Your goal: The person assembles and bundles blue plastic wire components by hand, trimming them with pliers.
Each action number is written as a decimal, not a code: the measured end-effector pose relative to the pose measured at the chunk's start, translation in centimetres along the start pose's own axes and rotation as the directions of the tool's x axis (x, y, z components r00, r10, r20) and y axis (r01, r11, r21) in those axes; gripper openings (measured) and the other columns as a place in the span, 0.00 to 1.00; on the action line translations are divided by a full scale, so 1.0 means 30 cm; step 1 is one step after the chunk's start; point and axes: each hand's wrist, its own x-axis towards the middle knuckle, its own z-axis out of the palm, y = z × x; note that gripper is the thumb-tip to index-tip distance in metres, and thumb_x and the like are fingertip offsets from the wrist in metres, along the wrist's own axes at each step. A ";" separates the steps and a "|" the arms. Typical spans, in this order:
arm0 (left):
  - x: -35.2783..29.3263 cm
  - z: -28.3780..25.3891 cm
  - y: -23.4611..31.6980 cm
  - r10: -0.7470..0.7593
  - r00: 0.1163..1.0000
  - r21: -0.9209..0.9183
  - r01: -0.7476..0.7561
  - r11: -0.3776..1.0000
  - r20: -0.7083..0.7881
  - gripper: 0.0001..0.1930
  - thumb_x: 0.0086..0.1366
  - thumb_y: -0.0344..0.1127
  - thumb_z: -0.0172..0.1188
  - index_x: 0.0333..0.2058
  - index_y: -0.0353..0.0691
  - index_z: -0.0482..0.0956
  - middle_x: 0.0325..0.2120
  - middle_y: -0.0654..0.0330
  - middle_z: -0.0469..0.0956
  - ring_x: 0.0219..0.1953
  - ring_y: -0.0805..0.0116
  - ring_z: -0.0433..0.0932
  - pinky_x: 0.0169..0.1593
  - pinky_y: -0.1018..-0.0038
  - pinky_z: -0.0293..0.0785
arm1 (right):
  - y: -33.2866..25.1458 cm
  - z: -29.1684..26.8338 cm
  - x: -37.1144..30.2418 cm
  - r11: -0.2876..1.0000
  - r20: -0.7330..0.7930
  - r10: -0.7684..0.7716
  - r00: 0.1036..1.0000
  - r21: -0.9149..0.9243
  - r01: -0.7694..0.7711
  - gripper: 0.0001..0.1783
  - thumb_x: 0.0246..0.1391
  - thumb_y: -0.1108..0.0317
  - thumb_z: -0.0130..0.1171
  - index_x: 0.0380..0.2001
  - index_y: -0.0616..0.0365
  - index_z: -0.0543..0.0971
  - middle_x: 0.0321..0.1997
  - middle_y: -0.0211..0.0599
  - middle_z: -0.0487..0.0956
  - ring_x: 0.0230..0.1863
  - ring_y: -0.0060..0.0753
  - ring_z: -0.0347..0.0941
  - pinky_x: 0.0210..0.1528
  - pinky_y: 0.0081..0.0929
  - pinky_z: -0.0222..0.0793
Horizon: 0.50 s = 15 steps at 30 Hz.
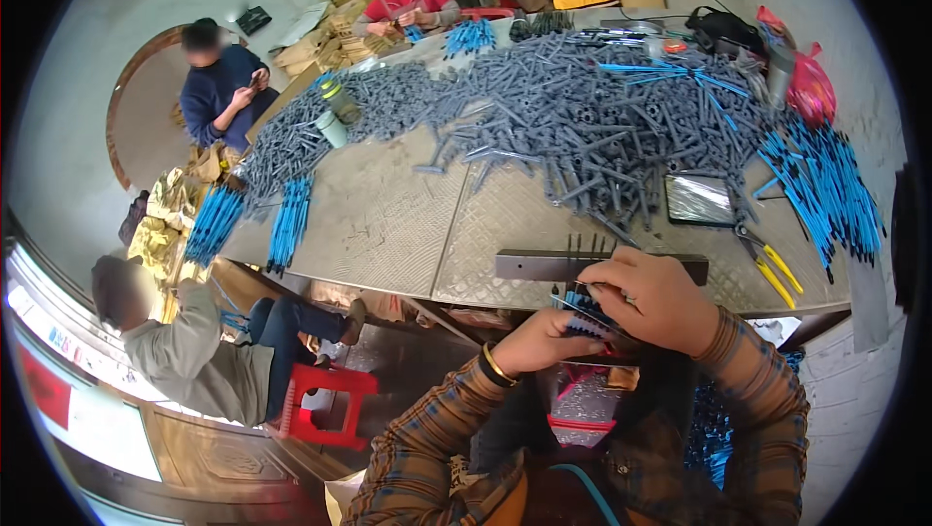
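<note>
My right hand (655, 303) is closed in a pinch at the table's front edge, beside a dark metal bar (532, 266). What its fingertips hold is too small to tell. Several thin dark pins (586, 243) stand up along the bar. My left hand (546, 340) is curled, thumb toward the right hand, around a small bunch of blue-and-black sticks (577, 301) below the bar. The fingers partly hide the bunch. A pink-edged container (582, 432) with a shiny lining sits beneath both hands.
A large heap of grey plastic tubes (621, 128) covers the far table. Yellow-handled pliers (774, 272), a film-wrapped dark box (699, 199) and blue stick bundles (825, 186) lie right. A seated person (209, 351) is at left near a red stool (335, 400); others sit farther back.
</note>
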 end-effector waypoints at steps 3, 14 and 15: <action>0.006 -0.005 -0.007 0.034 0.998 0.001 -0.034 0.999 0.043 0.11 0.58 0.25 0.57 0.40 0.36 0.76 0.36 0.65 0.77 0.40 0.79 0.72 0.46 0.79 0.68 | -0.010 0.012 0.018 0.999 0.005 0.009 1.000 -0.050 -0.009 0.10 0.48 0.67 0.53 0.36 0.51 0.77 0.26 0.37 0.72 0.25 0.43 0.71 0.26 0.34 0.66; 0.004 -0.023 -0.023 0.035 0.999 -0.002 -0.035 0.999 0.006 0.12 0.58 0.25 0.57 0.42 0.36 0.75 0.37 0.67 0.77 0.40 0.79 0.72 0.46 0.79 0.67 | 0.034 0.045 0.025 0.999 -0.033 -0.026 0.999 0.027 0.026 0.10 0.48 0.66 0.55 0.36 0.51 0.77 0.28 0.37 0.73 0.26 0.43 0.72 0.27 0.31 0.67; 0.004 -0.021 -0.020 0.037 0.999 -0.006 -0.037 0.999 0.006 0.13 0.57 0.25 0.57 0.42 0.36 0.75 0.37 0.67 0.76 0.40 0.79 0.72 0.45 0.79 0.67 | 0.040 0.045 0.024 0.999 -0.025 -0.032 0.999 0.034 0.033 0.10 0.48 0.66 0.55 0.36 0.51 0.78 0.28 0.37 0.73 0.26 0.43 0.72 0.28 0.31 0.68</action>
